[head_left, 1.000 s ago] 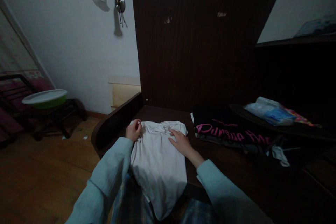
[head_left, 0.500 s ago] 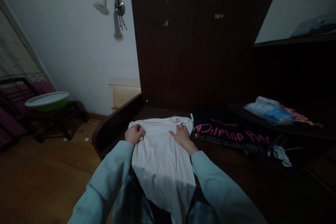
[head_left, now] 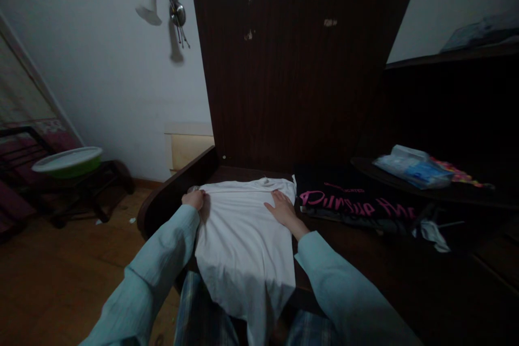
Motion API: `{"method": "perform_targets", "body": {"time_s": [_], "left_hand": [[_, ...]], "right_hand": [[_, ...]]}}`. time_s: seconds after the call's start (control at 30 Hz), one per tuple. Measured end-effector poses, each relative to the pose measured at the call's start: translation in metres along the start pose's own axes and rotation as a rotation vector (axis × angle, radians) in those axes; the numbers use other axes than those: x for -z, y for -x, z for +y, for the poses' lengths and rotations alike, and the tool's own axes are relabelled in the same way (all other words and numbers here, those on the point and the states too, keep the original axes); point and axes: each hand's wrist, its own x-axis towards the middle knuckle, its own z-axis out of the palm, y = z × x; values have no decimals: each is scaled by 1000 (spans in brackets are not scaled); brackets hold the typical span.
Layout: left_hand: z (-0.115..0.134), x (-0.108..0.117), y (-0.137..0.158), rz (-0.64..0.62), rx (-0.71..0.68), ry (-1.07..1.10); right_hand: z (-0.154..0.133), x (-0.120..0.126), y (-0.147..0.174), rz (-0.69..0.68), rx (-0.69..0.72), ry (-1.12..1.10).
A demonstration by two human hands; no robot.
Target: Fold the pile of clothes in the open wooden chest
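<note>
A white garment [head_left: 243, 232], perhaps a shirt, lies spread over the dark wooden surface, its lower end hanging over the front edge toward my legs. At its upper left edge, my left hand [head_left: 193, 199] is closed around the cloth. My right hand [head_left: 284, 210] lies flat on the upper right part, fingers spread and pressing lightly on the fabric. Creases run down the cloth between the two hands. Right beside it lies a folded black garment [head_left: 324, 184] with pink lettering.
A dark wooden side rail [head_left: 174, 178] borders the surface on the left, with a tall dark panel [head_left: 292, 92] behind. To the right, a plastic packet [head_left: 413, 166] rests on a shelf. A green basin [head_left: 68, 164] sits on a chair at far left.
My left hand has moved left, pulling the garment's upper left edge outward, so the cloth is stretched wider. My right hand stays in nearly the same place on the fabric.
</note>
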Motion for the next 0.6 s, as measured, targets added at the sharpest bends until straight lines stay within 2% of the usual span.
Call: {"method": "perform_targets", "body": {"time_s": [0.1,0.2,0.3,0.37,0.47,0.6], "left_hand": [[8,7,1,-40,-41,-113],[23,4,21,-73,-213,-200],[30,-10,47,-95,-388,-189],[25,-18,61,-60,-464,-126],[5,-24,67,-25,-471,-49],[-18,-16,63,53,-366,-20]], "right_hand": [[-1,1,1,68,-52,19],[-7,2,6,109,-38,24],[-15,1,16,40,65,-16],[-16,0,24,-39,162,-47],[-11,2,30,-115,246,-70],[1,7,26,-96,164,-47]]}}
